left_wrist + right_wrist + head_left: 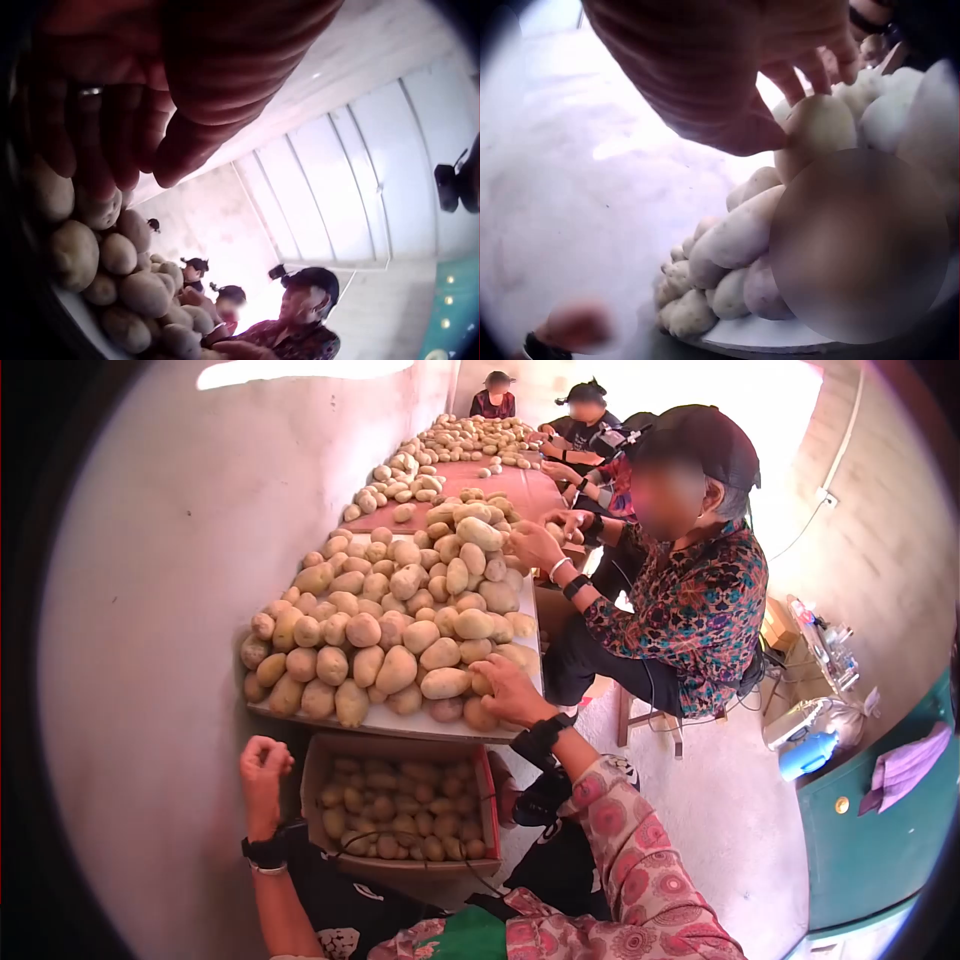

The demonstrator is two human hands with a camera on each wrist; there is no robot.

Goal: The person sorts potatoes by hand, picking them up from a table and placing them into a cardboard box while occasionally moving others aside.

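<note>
Furthest left I have a pale wall (140,580), and just right of it the person's left hand (264,768) is raised near the table's near-left corner. Its fingers bend loosely toward the thumb, and I see nothing held in them.

Next comes the potato heap (375,605), piled over the near white table (383,722) and crowding its front edge. More potatoes lie on the far red tabletop (480,478), most of them along the wall side. Below the table's near edge, I can see a cardboard box (400,868) holding smaller potatoes.

To the right, at the near-right corner of the heap, I find the right hand (512,692). From the right wrist view I make out its thumb and fingertips pinching one potato (826,131), which sits among the others on the table.

Further right, a capped person in a floral shirt (690,610) sits beside the table, both hands at the heap's edge; other people sit toward the far end. At my far right stands a green cabinet (870,850) with a purple cloth (905,765) draped on it.
</note>
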